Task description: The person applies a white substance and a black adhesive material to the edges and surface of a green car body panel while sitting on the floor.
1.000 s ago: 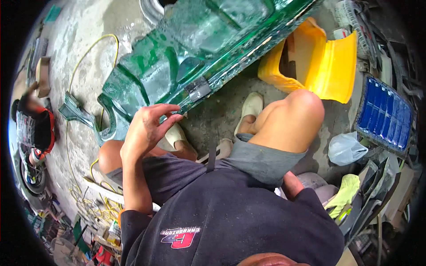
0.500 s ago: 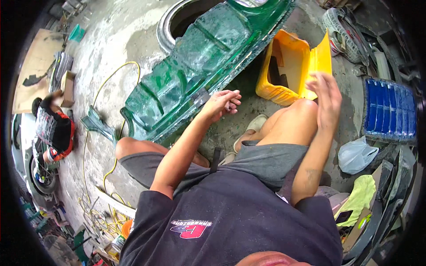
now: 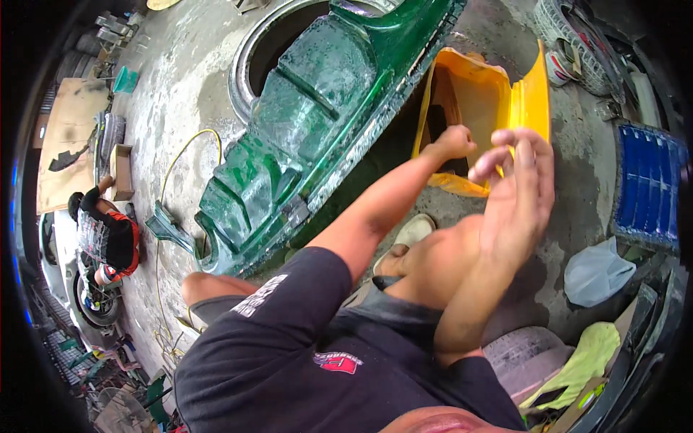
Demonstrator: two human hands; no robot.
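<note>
Over the opening of a cut-open yellow plastic container (image 3: 530,101), my left hand (image 3: 455,142) is stretched out with its fingers curled closed. Whatever it may hold is hidden. Pale cloudy liquid appears to lie inside the container. My right hand (image 3: 516,195) is raised in front of the container's near right side, palm up, with its fingers apart and slightly bent; nothing shows in it. To the left, a large green moulded panel (image 3: 317,108) with a wet-looking, patchy surface lies tilted across the floor, apart from both hands.
The panel's far part overlaps a round grey ring (image 3: 242,72), perhaps a tyre. A yellow hose (image 3: 167,173) lies left. At right are a blue grille-like panel (image 3: 650,187), a white plastic bag (image 3: 595,274) and a yellow-green cloth (image 3: 585,353). Another person (image 3: 108,234) crouches far left.
My left hand has moved right, from the green panel's edge to the yellow container's opening. The right hand has come nearer and turned its palm up. My view has shifted slightly.
</note>
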